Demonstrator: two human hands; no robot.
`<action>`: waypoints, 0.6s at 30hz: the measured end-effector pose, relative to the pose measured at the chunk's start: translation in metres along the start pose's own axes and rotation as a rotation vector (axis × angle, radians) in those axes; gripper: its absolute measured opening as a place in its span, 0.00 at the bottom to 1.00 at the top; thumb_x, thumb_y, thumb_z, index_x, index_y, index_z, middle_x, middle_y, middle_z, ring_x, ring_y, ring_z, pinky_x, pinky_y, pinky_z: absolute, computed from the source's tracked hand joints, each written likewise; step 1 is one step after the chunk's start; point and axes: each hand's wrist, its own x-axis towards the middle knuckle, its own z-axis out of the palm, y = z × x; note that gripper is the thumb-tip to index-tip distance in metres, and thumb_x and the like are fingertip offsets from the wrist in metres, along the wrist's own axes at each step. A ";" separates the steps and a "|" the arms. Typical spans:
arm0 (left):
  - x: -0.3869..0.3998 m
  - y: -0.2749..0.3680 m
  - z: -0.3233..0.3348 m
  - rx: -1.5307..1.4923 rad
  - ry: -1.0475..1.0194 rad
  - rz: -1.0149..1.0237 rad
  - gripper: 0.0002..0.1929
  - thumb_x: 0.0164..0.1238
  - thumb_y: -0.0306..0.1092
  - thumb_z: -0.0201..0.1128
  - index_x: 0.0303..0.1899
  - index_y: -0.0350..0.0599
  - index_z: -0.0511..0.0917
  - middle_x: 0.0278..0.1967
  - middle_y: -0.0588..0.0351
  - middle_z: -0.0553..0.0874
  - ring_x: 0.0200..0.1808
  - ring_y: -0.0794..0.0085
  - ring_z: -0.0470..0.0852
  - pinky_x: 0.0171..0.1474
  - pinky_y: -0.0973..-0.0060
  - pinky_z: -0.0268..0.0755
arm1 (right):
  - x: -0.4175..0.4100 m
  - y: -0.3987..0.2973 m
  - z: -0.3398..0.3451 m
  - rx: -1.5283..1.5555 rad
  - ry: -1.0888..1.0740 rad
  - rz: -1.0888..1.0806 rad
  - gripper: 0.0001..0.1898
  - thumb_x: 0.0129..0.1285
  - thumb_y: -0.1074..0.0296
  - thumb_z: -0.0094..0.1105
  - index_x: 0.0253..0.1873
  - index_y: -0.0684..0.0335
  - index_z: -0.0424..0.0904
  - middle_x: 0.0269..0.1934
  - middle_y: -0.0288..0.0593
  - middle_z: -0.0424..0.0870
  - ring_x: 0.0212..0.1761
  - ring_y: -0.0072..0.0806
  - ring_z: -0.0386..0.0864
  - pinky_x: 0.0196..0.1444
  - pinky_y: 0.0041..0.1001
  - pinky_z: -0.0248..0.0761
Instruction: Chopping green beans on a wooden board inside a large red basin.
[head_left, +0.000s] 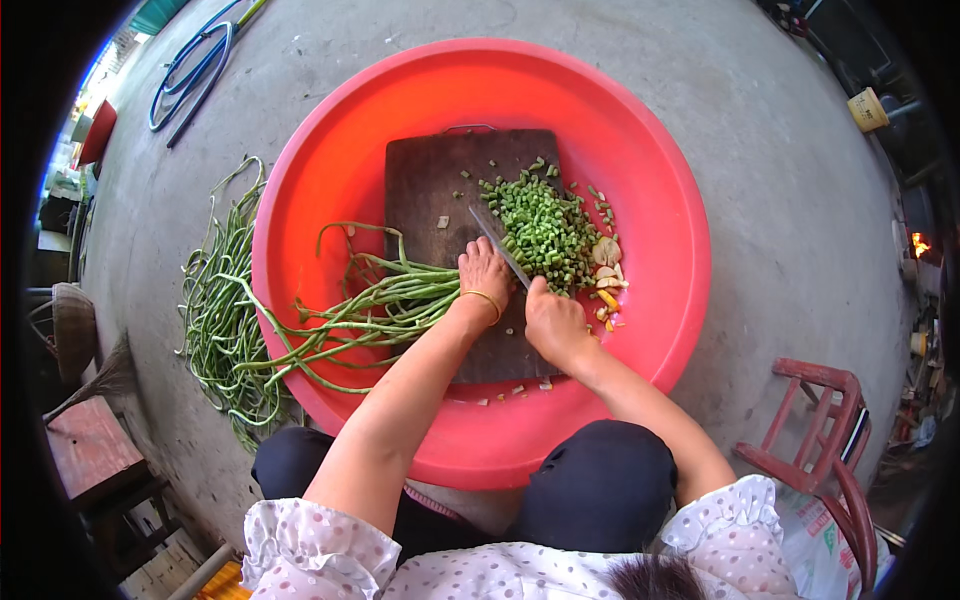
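Note:
My left hand (486, 276) presses a bundle of long green beans (405, 296) onto a dark wooden cutting board (427, 180), its fingers close to the blade. In my right hand (556, 321) is the handle of a kitchen knife (501, 247), whose blade slants up and left across the board. A heap of chopped bean pieces (551, 229) lies just right of the blade. The board rests inside a large red plastic basin (660, 187). The whole beans trail left over the basin's rim.
More whole beans (221, 315) are piled on the concrete floor left of the basin. Yellowish-white vegetable pieces (609, 277) lie at the board's right edge. A blue hose (195, 71) is coiled at upper left; a red wooden chair (814, 427) is at right. A small fire (920, 244) burns far right.

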 end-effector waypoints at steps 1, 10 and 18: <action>0.000 -0.002 0.006 0.000 0.004 0.001 0.22 0.50 0.36 0.65 0.47 0.37 0.74 0.47 0.48 0.73 0.50 0.59 0.70 0.48 0.66 0.63 | 0.011 0.001 0.000 0.011 0.008 -0.012 0.06 0.54 0.77 0.48 0.37 0.69 0.64 0.24 0.57 0.81 0.28 0.48 0.83 0.31 0.40 0.78; -0.008 0.001 0.009 0.112 0.152 0.001 0.25 0.48 0.43 0.68 0.46 0.41 0.72 0.46 0.50 0.75 0.51 0.59 0.72 0.49 0.61 0.63 | 0.031 0.023 0.002 0.118 0.100 0.036 0.08 0.56 0.74 0.46 0.39 0.70 0.64 0.27 0.62 0.81 0.30 0.54 0.82 0.35 0.46 0.75; -0.008 0.000 0.002 0.046 0.034 -0.043 0.32 0.43 0.48 0.73 0.47 0.38 0.72 0.46 0.49 0.73 0.52 0.57 0.70 0.50 0.64 0.64 | -0.039 0.007 -0.021 0.110 -0.010 0.048 0.09 0.52 0.77 0.47 0.39 0.71 0.62 0.23 0.62 0.80 0.29 0.55 0.81 0.34 0.48 0.75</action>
